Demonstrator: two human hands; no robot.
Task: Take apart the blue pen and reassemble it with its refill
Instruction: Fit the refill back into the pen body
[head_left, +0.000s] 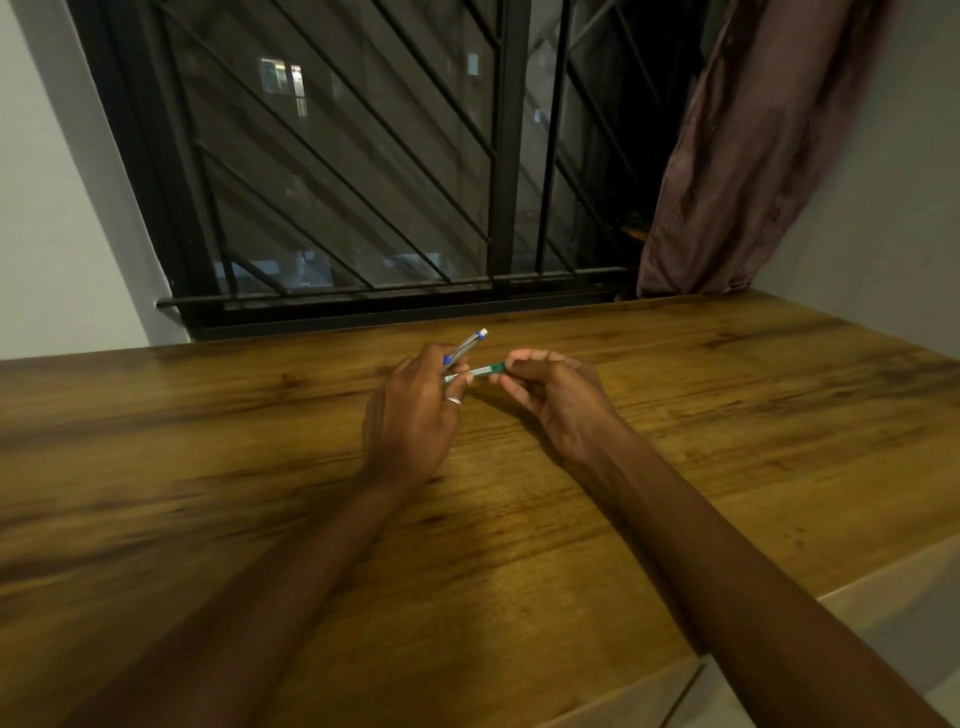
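My left hand (410, 410) holds a silver pen barrel with blue trim (466, 347), which sticks up and to the right past my fingers. Its fingertips also pinch the left end of a thin green and pale piece (480, 370) that runs across between both hands. My right hand (556, 395) pinches the right end of that piece with curled fingers. Both hands hover just above the wooden table (467, 545), near its far edge. Whether the green piece is the refill or a second pen part is too small to tell.
A window with black metal bars (363, 156) stands right behind the table's far edge. A brownish curtain (753, 156) hangs at the back right. The table's right edge (831, 592) drops off beside my right forearm.
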